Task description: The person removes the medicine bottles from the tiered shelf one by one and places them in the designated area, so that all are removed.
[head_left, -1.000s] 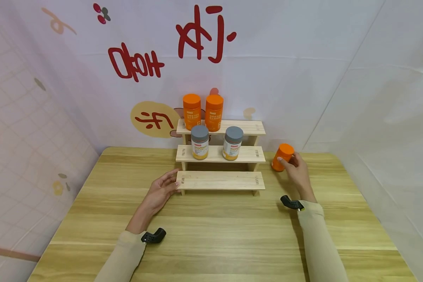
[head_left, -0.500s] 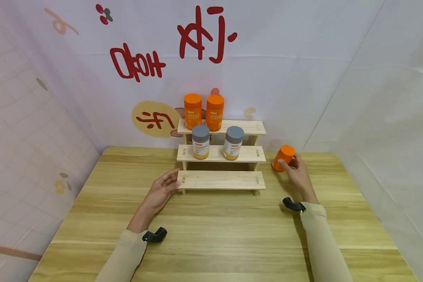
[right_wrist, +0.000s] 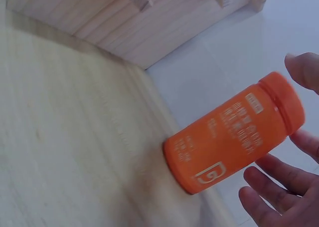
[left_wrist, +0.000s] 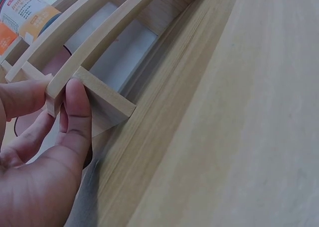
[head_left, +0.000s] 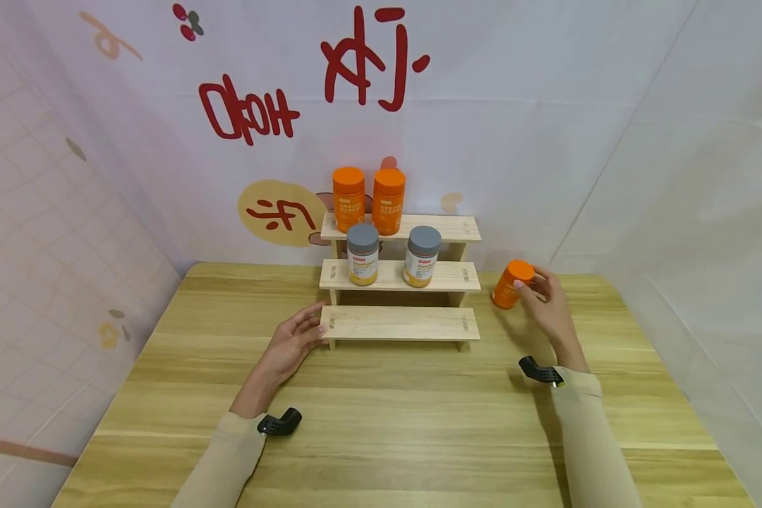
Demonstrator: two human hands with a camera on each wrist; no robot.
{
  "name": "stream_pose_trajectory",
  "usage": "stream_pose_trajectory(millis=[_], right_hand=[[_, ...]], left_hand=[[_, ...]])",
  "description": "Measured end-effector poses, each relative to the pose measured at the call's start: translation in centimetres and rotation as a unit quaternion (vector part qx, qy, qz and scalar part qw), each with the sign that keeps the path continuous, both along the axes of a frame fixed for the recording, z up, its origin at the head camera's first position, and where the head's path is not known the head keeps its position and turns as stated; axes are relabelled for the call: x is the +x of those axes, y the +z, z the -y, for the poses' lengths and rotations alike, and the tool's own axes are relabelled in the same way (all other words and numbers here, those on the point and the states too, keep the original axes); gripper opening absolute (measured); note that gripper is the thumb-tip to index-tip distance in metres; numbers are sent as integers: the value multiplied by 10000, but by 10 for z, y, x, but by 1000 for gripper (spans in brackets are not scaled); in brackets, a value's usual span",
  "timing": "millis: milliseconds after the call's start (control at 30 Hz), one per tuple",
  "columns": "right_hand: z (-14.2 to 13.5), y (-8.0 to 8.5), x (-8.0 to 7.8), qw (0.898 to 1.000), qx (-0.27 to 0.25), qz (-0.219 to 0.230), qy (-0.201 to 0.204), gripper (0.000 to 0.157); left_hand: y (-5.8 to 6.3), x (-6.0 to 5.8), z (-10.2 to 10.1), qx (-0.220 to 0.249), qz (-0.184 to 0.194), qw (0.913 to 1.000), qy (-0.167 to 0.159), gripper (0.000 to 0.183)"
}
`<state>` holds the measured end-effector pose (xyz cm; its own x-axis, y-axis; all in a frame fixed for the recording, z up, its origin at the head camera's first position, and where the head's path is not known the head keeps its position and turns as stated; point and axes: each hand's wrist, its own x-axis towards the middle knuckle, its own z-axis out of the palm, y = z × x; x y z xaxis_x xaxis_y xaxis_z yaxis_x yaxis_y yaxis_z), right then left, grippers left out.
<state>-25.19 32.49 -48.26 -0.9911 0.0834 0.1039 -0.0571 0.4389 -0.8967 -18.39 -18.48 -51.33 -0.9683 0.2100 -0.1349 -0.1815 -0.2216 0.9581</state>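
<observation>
The left hand [head_left: 290, 347] pinches the left end of the lowest step of a three-tier wooden display rack [head_left: 400, 323]; in the left wrist view its thumb and fingertips are on both faces of the board end [left_wrist: 57, 90]. To the rack's right, an orange supplement bottle [head_left: 511, 286] stands upright on the table. Beside that bottle is the right hand [head_left: 547, 310], its fingers spread around the lid side. The right wrist view shows the thumb [right_wrist: 304, 70] apart from the orange bottle [right_wrist: 234, 137]; whether the fingers behind touch it, I cannot tell.
Two orange bottles [head_left: 389, 204] stand on the rack's top step, towards its left. Two grey-lidded bottles [head_left: 422, 257] occupy the middle step. Behind the rack hangs a white printed wall cloth [head_left: 514, 141], which meets the wooden table [head_left: 394, 416] at its back edge.
The right hand has loosened from the orange bottle and shifted slightly right, thumb coming away. The bottle stays on the table by the rack. The left hand keeps its hold.
</observation>
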Motion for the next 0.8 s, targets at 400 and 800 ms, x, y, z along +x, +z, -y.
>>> stream_pose_trajectory(millis=[400,800], right_hand=[[1,28,13,9993,-128,-348,-35,71],[23,61,24,9952,-137,-972,-4,65]], left_hand=[[2,-2,-2,-27,27,10000,7,65],[-2,-1,0,56,25,10000,-36,65]])
